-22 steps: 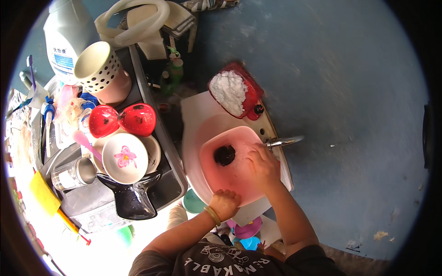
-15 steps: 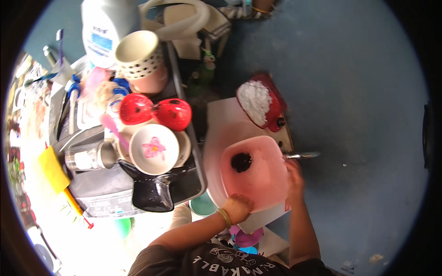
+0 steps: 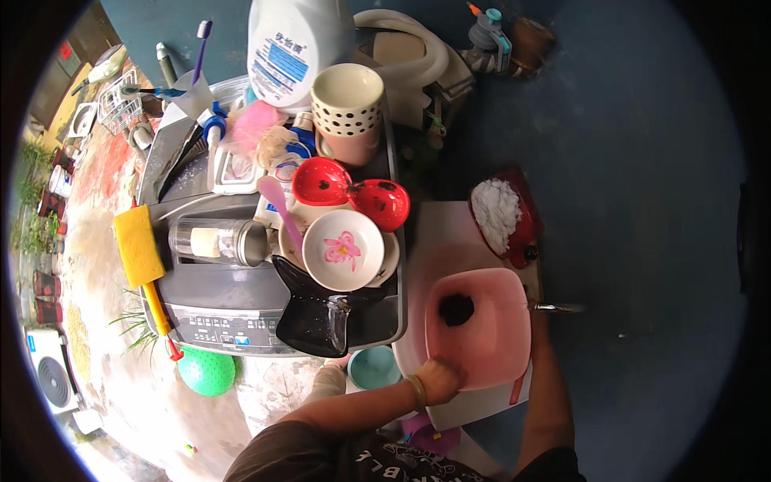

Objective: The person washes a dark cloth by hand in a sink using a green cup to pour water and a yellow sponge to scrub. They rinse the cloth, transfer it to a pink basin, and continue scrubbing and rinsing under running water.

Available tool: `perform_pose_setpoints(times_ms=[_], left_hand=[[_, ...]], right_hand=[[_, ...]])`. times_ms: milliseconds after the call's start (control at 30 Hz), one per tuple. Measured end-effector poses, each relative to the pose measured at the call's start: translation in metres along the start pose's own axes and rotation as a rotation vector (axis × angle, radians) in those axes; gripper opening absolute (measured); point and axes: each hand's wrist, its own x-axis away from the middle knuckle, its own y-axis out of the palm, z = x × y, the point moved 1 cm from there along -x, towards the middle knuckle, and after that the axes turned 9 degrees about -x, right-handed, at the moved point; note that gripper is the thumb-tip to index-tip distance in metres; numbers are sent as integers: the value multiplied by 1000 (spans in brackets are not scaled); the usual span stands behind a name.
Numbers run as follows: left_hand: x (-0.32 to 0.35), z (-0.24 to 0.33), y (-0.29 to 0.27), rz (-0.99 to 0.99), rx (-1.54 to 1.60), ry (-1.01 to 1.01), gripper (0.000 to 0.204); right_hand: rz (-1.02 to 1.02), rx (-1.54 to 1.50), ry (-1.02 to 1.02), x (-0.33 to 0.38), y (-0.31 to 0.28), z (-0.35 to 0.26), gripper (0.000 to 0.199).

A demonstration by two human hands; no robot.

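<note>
The pink plastic basin (image 3: 479,329) stands on a white board (image 3: 450,233) low down, just right of the grey washing machine top (image 3: 233,297) that carries the dishes. Inside the basin, near its far left corner, lies a small dark lump (image 3: 457,309); I cannot tell what it is.

The left hand (image 3: 440,379) is closed over the near rim of the basin, fingers curled on the edge, so it holds the basin. The right hand (image 3: 536,321) is at the right rim, beside a thin metal handle (image 3: 556,307) that sticks out to the right. It is partly hidden, and I cannot tell whether it grips the rim, the handle or nothing.

The basin looks like thin, light plastic, so its walls will probably bend a little when squeezed. If the inside is wet, the rim may be slippery. I judge the best hold is on two opposite rims, one hand on each, with the thumbs over the edge. With one hand only it would likely tilt, and the lump would slide.

Behind the basin, a red dish with white powder (image 3: 499,213) sits near its far edge; the powder could spill if bumped.
</note>
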Motion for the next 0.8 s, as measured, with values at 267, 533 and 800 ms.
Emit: perform_pose_setpoints(times_ms=[267,533,800], left_hand=[[5,3,-3,-47,-40,-45,30],[2,18,-33,-124,-81,19,43],[11,42,-93,159,125,-97,34]], right_hand=[[108,260,-54,48,-16,-26,27],[428,-47,-20,87,-70,-79,28],[261,-525,-287,162,-170,-246,22]])
